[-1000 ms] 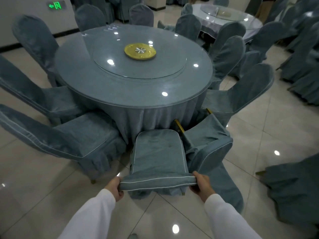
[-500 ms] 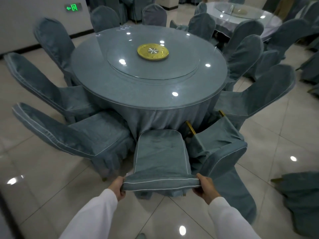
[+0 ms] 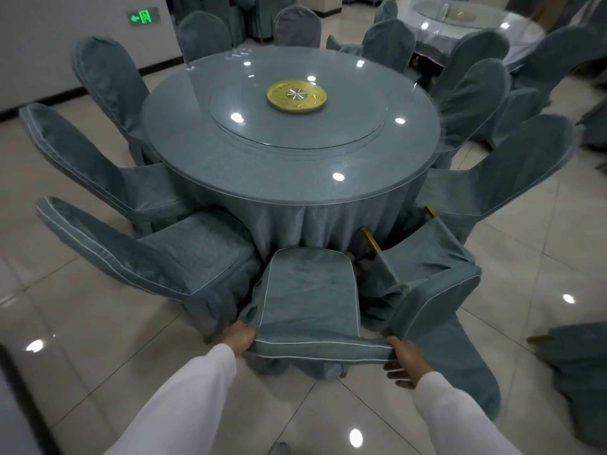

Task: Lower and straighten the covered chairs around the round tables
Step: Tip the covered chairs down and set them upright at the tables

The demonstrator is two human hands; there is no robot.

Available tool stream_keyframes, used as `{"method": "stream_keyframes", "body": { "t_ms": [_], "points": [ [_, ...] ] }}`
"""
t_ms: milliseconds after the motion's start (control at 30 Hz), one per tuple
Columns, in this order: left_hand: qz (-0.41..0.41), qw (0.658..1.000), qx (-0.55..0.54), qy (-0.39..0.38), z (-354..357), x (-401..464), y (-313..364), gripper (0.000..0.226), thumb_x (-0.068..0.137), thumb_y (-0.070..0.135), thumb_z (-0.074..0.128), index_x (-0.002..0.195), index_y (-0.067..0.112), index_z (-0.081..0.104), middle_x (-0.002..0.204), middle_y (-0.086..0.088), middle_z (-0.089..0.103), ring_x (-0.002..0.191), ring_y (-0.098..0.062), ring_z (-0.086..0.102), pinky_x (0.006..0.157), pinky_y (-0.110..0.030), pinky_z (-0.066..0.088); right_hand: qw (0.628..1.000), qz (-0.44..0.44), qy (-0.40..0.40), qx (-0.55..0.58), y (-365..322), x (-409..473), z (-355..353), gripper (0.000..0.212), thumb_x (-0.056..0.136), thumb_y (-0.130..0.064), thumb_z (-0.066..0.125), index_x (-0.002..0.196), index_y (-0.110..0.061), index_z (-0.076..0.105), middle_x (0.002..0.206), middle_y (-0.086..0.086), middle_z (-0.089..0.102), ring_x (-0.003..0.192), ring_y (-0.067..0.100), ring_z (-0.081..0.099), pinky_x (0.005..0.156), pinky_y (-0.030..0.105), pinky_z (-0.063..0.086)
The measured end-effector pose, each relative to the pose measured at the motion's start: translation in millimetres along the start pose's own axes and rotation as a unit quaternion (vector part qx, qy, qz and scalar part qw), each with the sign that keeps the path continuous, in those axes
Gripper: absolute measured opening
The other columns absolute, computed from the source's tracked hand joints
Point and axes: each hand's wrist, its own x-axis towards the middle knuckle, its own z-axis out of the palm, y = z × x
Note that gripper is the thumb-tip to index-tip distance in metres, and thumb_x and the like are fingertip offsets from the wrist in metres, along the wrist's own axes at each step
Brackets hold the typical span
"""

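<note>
**Covered chair gripped at both top corners, seat toward the table**

The covered chair (image 3: 310, 300) stands nearest the camera, its seat facing the round table (image 3: 289, 149) and its back toward the person. The left hand (image 3: 239, 336) grips the left end of the chair's top edge and the right hand (image 3: 405, 356) grips the right end, fingers curled round the piped cloth. Holding both corners gives even control, which suits squaring the chair to the table and setting it down level. Whether all its legs are on the floor cannot be told, since the skirt hides them.

Just right of it, a tipped chair (image 3: 423, 280) leans into the table with its gold legs (image 3: 371, 239) showing and its cover rucked, so it likely needs lowering next. To the left, a neighbouring chair (image 3: 184, 257) already sits tucked against the tablecloth. On the table, a glass turntable (image 3: 295, 126) carries a gold disc (image 3: 296, 95) at its centre. Beyond, more covered chairs ring a second table (image 3: 466, 21).
</note>
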Motion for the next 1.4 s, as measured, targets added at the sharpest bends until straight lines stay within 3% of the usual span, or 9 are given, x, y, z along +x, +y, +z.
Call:
{"method": "stream_keyframes", "body": {
  "t_ms": [67, 200, 333, 600, 733, 933, 1133, 1300, 1400],
  "points": [
    [0.030, 0.997, 0.065, 0.013, 4, 12, 3, 0.025, 0.091, 0.023, 0.049, 0.106, 0.012, 0.065, 0.119, -0.011, 0.065, 0.112, -0.033, 0.061, 0.102, -0.039, 0.047, 0.997, -0.036, 0.026, -0.063, 1, 3, -10, 0.040, 0.100, -0.051, 0.050, 0.111, -0.014, 0.058, 0.103, 0.018, 0.068, 0.087, 0.033, 0.064, 0.077, 0.038, 0.052],
    [0.112, 0.990, 0.090, 0.002, 26, -23, 47, 0.017, 0.095, 0.025, 0.049, 0.090, 0.016, 0.063, 0.105, -0.009, 0.067, 0.099, -0.030, 0.063, 0.093, -0.036, 0.049, 0.985, -0.099, 0.063, -0.126, 7, 7, -43, 0.027, 0.096, -0.043, 0.059, 0.095, -0.016, 0.065, 0.101, 0.010, 0.067, 0.090, 0.031, 0.063, 0.076, 0.036, 0.050],
    [0.164, 0.979, 0.121, -0.008, 68, -32, 87, 0.017, 0.091, 0.028, 0.051, 0.083, 0.020, 0.063, 0.097, -0.005, 0.069, 0.095, -0.029, 0.064, 0.092, -0.039, 0.052, 0.983, -0.126, 0.046, -0.127, 12, -3, -84, 0.015, 0.096, -0.031, 0.060, 0.097, -0.018, 0.068, 0.093, 0.008, 0.071, 0.077, 0.023, 0.065, 0.061, 0.032, 0.050],
    [0.277, 0.958, 0.066, -0.026, 205, -104, 168, 0.022, 0.095, 0.013, 0.051, 0.084, 0.027, 0.064, 0.084, 0.002, 0.072, 0.084, -0.023, 0.069, 0.078, -0.035, 0.055, 0.983, -0.165, 0.029, -0.071, 53, 6, -209, 0.012, 0.101, -0.019, 0.056, 0.105, -0.015, 0.067, 0.084, 0.006, 0.073, 0.067, 0.017, 0.065, 0.054, 0.024, 0.046],
    [0.293, 0.954, 0.041, -0.040, 288, -132, 192, 0.029, 0.093, 0.005, 0.050, 0.082, 0.027, 0.066, 0.076, 0.000, 0.073, 0.080, -0.026, 0.070, 0.080, -0.044, 0.059, 0.987, -0.159, 0.027, -0.016, 89, 18, -288, 0.013, 0.102, -0.021, 0.056, 0.106, -0.014, 0.066, 0.085, 0.008, 0.073, 0.069, 0.020, 0.064, 0.058, 0.024, 0.045],
    [0.303, 0.950, 0.032, -0.063, 387, -177, 237, 0.023, 0.091, -0.001, 0.056, 0.087, 0.017, 0.070, 0.079, -0.006, 0.073, 0.079, -0.024, 0.071, 0.080, -0.041, 0.060, 0.985, -0.167, 0.038, 0.026, 111, 14, -384, 0.015, 0.101, -0.023, 0.055, 0.107, -0.016, 0.067, 0.095, 0.013, 0.075, 0.077, 0.022, 0.066, 0.067, 0.030, 0.050],
    [0.333, 0.937, 0.082, -0.065, 445, -185, 270, 0.028, 0.085, 0.000, 0.056, 0.082, 0.023, 0.071, 0.076, 0.001, 0.075, 0.072, -0.016, 0.072, 0.073, -0.035, 0.060, 0.985, -0.163, 0.045, 0.032, 122, 40, -442, 0.015, 0.101, -0.026, 0.053, 0.108, -0.020, 0.066, 0.097, 0.008, 0.075, 0.095, 0.031, 0.072, 0.079, 0.035, 0.058],
    [0.317, 0.939, 0.116, -0.060, 479, -153, 289, 0.027, 0.079, 0.003, 0.058, 0.078, 0.027, 0.072, 0.074, 0.003, 0.074, 0.077, -0.019, 0.071, 0.077, -0.033, 0.059, 0.989, -0.143, 0.033, 0.026, 117, 82, -477, 0.016, 0.102, -0.026, 0.054, 0.108, -0.019, 0.067, 0.096, 0.009, 0.075, 0.094, 0.031, 0.073, 0.078, 0.036, 0.059],
    [0.307, 0.942, 0.123, -0.053, 496, -138, 308, 0.027, 0.082, 0.002, 0.059, 0.080, 0.026, 0.071, 0.076, 0.002, 0.074, 0.077, -0.018, 0.070, 0.070, -0.020, 0.053, 0.989, -0.141, 0.039, 0.019, 107, 109, -493, 0.017, 0.103, -0.026, 0.052, 0.109, -0.019, 0.066, 0.097, 0.008, 0.074, 0.093, 0.030, 0.072, 0.081, 0.036, 0.059]
  ]
}}
